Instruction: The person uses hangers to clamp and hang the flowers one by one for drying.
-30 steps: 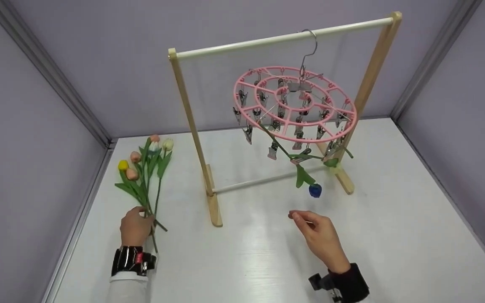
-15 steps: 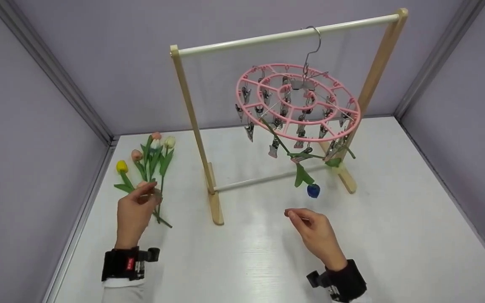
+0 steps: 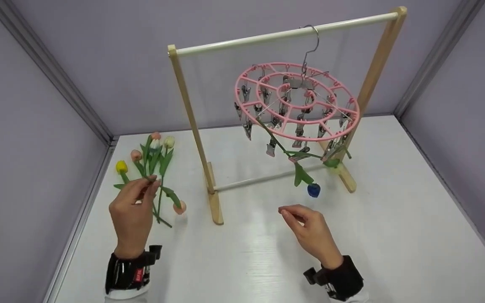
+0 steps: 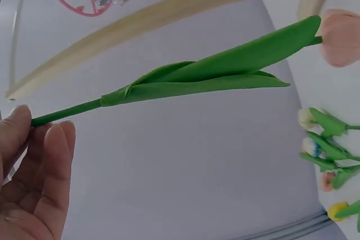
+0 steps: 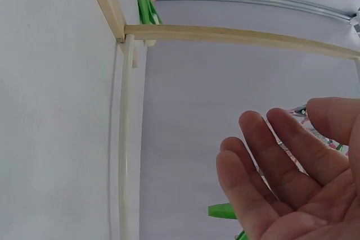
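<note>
My left hand (image 3: pixel 133 216) pinches the stem of a peach tulip (image 4: pixel 225 60) between thumb and fingers. In the head view its bloom (image 3: pixel 179 207) droops to the right of the hand, above the table. Behind that hand lie more tulips (image 3: pixel 153 158) in yellow, peach, white and cream. My right hand (image 3: pixel 310 231) hovers with loosely bent fingers and holds nothing, as the right wrist view confirms. Above and behind it a blue tulip (image 3: pixel 313 190) dangles head down from a pink round clip hanger (image 3: pixel 283 127). Another green stem (image 3: pixel 347 152) is also clipped there, its bloom hard to make out.
The hanger hooks over the white rod (image 3: pixel 246 42) of a wooden rack (image 3: pixel 190 113) standing on the white table (image 3: pixel 251 261). Several metal clips (image 3: pixel 271 148) hang from the pink rings. Grey walls (image 3: pixel 32 168) enclose the table at the back and sides.
My left hand has lifted a peach tulip off the pile and turned it so the bloom points right. My right hand has drifted slightly left.
</note>
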